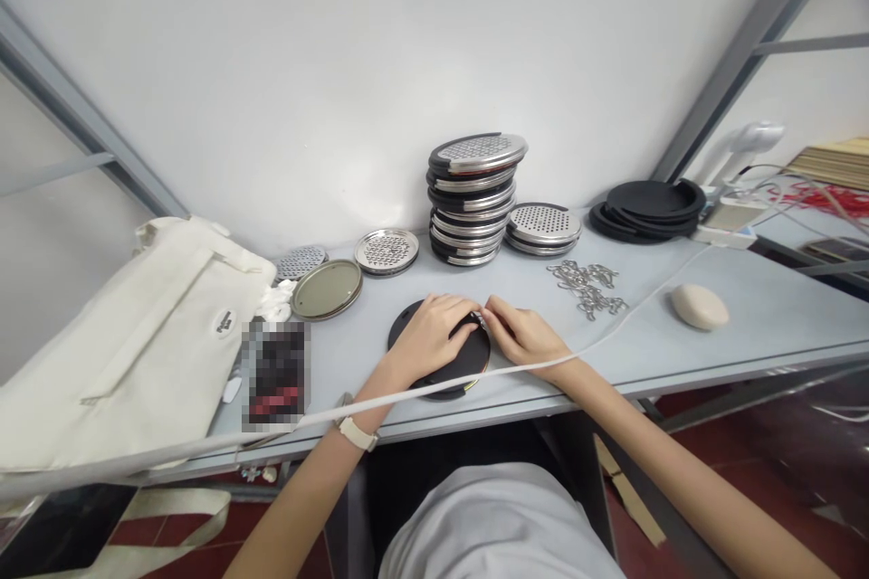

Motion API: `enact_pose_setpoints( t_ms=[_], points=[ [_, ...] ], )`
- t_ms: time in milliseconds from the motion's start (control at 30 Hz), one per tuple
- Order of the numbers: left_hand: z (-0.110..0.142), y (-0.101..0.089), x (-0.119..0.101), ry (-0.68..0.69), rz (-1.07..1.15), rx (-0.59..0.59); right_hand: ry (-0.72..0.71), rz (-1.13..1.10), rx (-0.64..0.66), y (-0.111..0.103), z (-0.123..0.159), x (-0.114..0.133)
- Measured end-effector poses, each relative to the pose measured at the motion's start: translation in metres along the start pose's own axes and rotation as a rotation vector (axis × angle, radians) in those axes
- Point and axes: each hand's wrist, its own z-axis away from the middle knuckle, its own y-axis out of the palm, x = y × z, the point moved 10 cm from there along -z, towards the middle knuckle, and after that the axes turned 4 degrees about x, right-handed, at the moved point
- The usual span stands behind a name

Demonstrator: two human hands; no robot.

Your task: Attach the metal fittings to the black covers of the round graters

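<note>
A round black disc [470, 355] with a thin shiny rim lies near the front edge of the table. My left hand [434, 330] rests over it, fingers curled on its far edge and thumb across its top. At the disc's far right edge, my right hand [526, 335] is closed in a pinch, its fingertips meeting those of the left. A small shiny bit shows between them, too small to make out. To the right lies a heap of small metal clasps [589, 288].
Behind stand a tall stack of round graters [472, 208] and a lower stack [543, 226]. Black round lids [648, 208] lie right, olive discs [328, 289] left. A white cable [611, 330] crosses before my hands. A white bag [149, 335] leans left; a beige mouse [699, 306] sits right.
</note>
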Motion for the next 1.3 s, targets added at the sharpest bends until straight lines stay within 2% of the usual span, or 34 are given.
enact_pose_setpoints(
  t_ms=[333,1300],
  points=[
    [0.0013,0.0027,0.004,-0.024,-0.048,0.001,-0.008,0.068,0.075,0.0085,-0.0021,-0.0032],
    [0.0004,0.002,0.0011,-0.008,-0.036,0.018,-0.002,0.102,0.068,0.0084,-0.0004,-0.0019]
  ],
)
